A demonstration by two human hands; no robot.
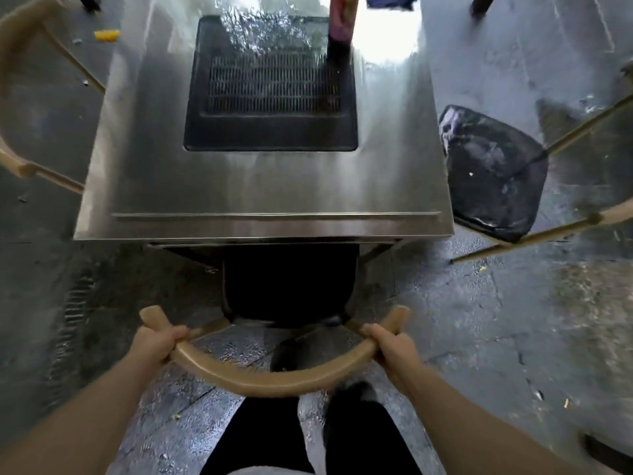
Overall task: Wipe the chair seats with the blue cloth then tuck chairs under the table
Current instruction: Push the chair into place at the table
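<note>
- Tan wood fills both my hands: my left hand (156,342) and right hand (394,347) are each closed around the curved backrest (270,385) of the near chair, one at each end of the arc, a spread that looks chosen to keep the chair square as it goes in.
- Its dark seat (289,286) sits mostly beneath the near edge of the steel bench (260,197), so this chair appears nearly tucked.
- Off the bench's right edge, a second chair (493,173) stands pulled out and angled, its black seat streaked and fully exposed; I judge it comes next.
- At the left edge, a third chair's armrest (24,166) shows, its seat hidden from me.
- A scrap of blue cloth (388,1) lies at the far edge, well away from my hands, likely set down to free both for pushing.
</note>
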